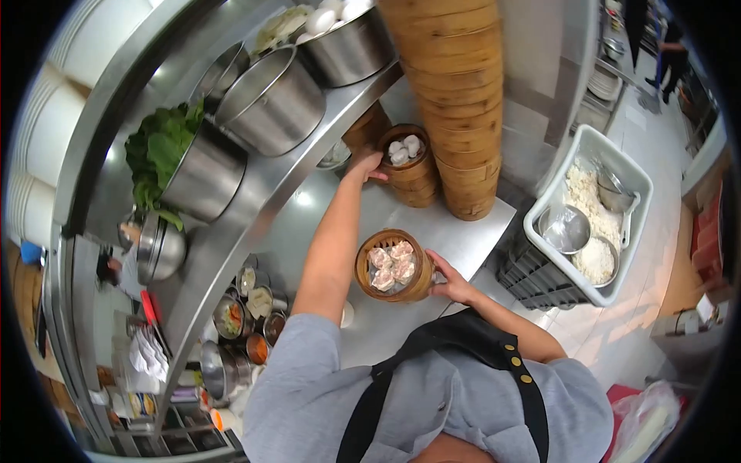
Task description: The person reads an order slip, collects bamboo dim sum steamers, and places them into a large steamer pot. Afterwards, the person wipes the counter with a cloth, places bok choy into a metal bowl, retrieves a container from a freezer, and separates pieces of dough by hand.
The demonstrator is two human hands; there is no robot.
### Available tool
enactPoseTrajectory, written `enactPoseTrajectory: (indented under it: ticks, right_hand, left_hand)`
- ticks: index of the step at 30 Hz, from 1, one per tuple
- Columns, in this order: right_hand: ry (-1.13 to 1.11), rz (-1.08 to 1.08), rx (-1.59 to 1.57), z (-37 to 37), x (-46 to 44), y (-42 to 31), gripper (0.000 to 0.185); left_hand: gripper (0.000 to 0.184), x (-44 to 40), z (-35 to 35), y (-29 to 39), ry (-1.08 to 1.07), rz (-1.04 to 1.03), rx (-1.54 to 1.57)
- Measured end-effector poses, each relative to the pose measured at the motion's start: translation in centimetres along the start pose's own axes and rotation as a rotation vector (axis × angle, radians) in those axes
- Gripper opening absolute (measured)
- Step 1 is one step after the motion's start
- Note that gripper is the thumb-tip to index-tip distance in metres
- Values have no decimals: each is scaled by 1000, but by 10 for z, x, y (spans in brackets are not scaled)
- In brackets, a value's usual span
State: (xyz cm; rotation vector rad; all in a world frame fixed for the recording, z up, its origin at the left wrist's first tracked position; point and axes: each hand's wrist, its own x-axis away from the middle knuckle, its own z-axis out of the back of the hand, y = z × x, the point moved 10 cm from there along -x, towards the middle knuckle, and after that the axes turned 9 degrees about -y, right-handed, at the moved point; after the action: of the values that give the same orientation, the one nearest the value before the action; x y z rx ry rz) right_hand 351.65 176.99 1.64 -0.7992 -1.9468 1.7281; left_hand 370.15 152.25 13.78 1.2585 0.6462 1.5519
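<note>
Left hand (366,164) is stretched forward, its fingers' grip unclear; a round basket (420,284) of pink dumplings (402,270) is grasped by the right hand (454,285).

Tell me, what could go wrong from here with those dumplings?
The right hand has its fingers at just one side of the open steamer basket, so it might tip and spill the pinkish dumplings. The left hand is beside the basket of white dumplings; a bump could push that against the tall steamer stack.
</note>
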Motion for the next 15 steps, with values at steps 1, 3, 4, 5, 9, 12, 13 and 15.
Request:
enactPoseTrajectory:
  ticks: [1,3,4,5,9,12,13,15]
  right_hand:
    - [-34,-15,10,1,-2,1,92]
    - [54,-173,-341,3,-2,9,76]
    - [24,-185,-323,-1,-6,3,76]
    - [82,-231,-313,2,-7,2,72]
    - [192,-420,-299,7,-7,9,54]
    - [258,-548,-385,7,-18,23,70]
    - [186,-478,-427,6,-29,22,68]
    - [-86,-361,-702,-20,-59,16,65]
  left_hand:
    - [45,10,-5,2,-110,25,9]
    - [43,12,2,-19,-27,1,90]
    - [44,15,1,-18,-16,13,141]
    - [45,7,-1,-28,-37,53,153]
    - [54,21,-17,-16,-281,-189,-325]
    - [64,99,20,-42,-155,-307,-470]
    - [71,132,16,-77,-112,-156,-178]
    - [88,202,10,-149,121,53,504]
